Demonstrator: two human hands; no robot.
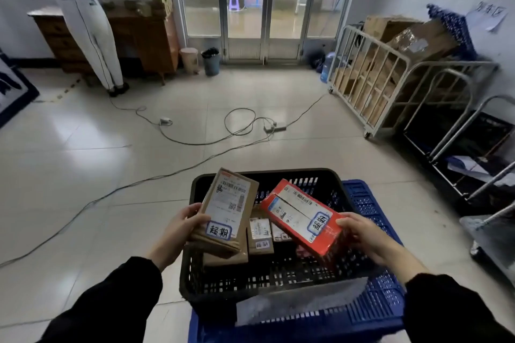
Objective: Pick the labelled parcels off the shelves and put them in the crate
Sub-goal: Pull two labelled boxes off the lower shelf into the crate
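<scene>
A black mesh crate (211, 281) sits on the floor in front of me, stacked on a blue crate (370, 306). My left hand (181, 228) grips a brown cardboard parcel (225, 211) with a white shipping label and a blue-edged sticker, held over the crate's left side. My right hand (359, 234) holds a red box (303, 217) with a label and the same kind of sticker, tilted over the crate's right side. Several small labelled parcels (260, 237) lie inside the crate beneath them.
Cables (195, 142) and a power strip (274, 128) run across the tiled floor ahead. A metal cage trolley (390, 75) full of cartons stands at the right, with dark shelving (468, 147) nearer. A person (89, 30) stands by a wooden desk (150, 39) at far left.
</scene>
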